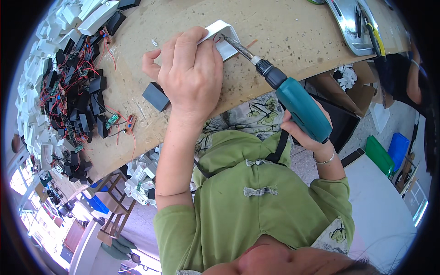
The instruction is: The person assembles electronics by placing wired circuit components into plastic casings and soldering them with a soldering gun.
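My left hand (pixel 190 75) is closed over a white plastic casing (pixel 225 40) and presses it onto the speckled brown worktable (pixel 284 32). My right hand (pixel 308 136) grips a teal electric screwdriver (pixel 300 106) by its body. Its metal bit (pixel 238 47) slants up to the left, and the tip sits inside the open end of the casing, where thin red wires show. A black rectangular block (pixel 156 96) lies on the table just left of my left wrist.
A heap of black blocks, red wires and small circuit boards (pixel 75 98) covers the table's left side, with white casings (pixel 39 50) beyond. A metal tray (pixel 353 23) sits top right. A cardboard box (pixel 355 80), green and blue bins (pixel 387 153) and another person (pixel 410 78) are at right.
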{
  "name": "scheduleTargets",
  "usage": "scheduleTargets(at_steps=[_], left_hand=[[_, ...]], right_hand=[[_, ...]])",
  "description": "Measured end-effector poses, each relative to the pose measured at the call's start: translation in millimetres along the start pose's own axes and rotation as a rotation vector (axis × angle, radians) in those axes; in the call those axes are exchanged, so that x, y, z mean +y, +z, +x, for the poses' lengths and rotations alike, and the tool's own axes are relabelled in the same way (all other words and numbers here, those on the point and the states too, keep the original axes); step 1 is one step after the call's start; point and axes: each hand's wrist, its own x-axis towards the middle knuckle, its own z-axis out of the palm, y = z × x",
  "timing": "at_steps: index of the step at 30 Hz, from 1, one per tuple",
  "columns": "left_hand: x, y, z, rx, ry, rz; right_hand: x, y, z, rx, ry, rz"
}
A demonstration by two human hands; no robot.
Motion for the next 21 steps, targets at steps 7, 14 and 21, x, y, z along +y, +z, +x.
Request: scheduleTargets(at_steps=[7,14,21], left_hand=[[-1,1,0,0.0,0.0,-0.057],[-4,3,-1,0.004,0.019,-0.09],[-5,4,-1,0.013,0.023,-0.114]], right_hand=[[0,-1,3,-0.025,0.03,0.016],[0,0,6,-0.03,0.001,-0.005],[-1,0,12,-0.046,-0.025,0.038]])
